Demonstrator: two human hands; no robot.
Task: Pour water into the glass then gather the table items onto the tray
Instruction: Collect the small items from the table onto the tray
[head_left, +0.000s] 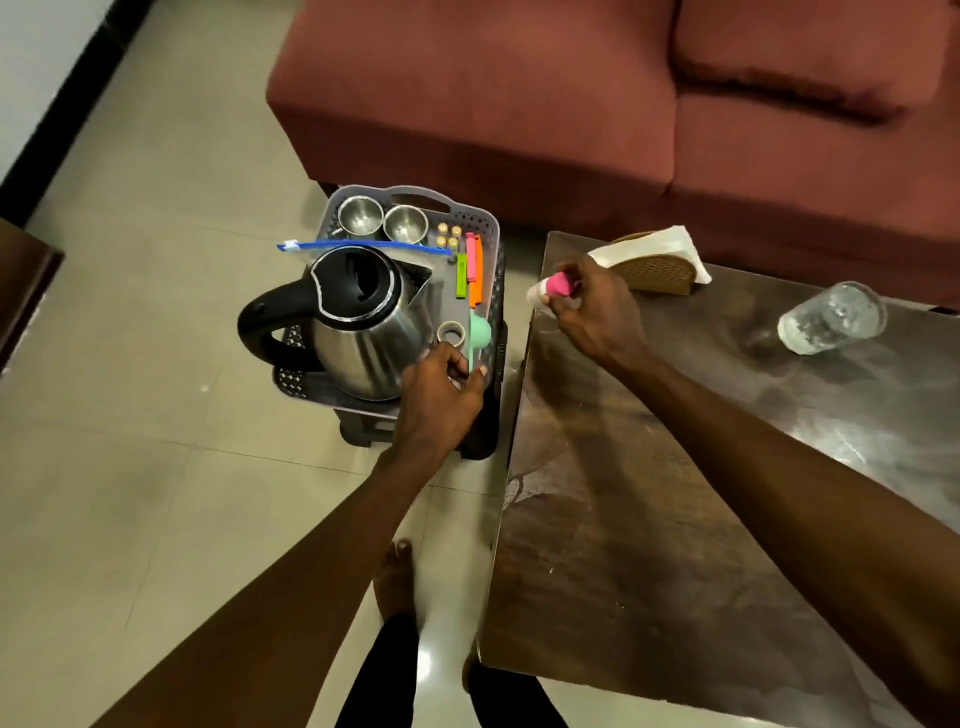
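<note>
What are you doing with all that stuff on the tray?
A person is tidying up. Their left hand is setting a mint-green spoon into the grey tray, next to the kettle. Their right hand holds a small white tube with a pink cap over the table's edge. The glass and the napkin holder are still on the table.

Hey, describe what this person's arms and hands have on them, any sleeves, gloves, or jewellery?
Both forearms are bare as far as the view shows: no sleeves and no gloves. The left hand and right hand show no watch, bracelet or ring that I can make out.
</note>
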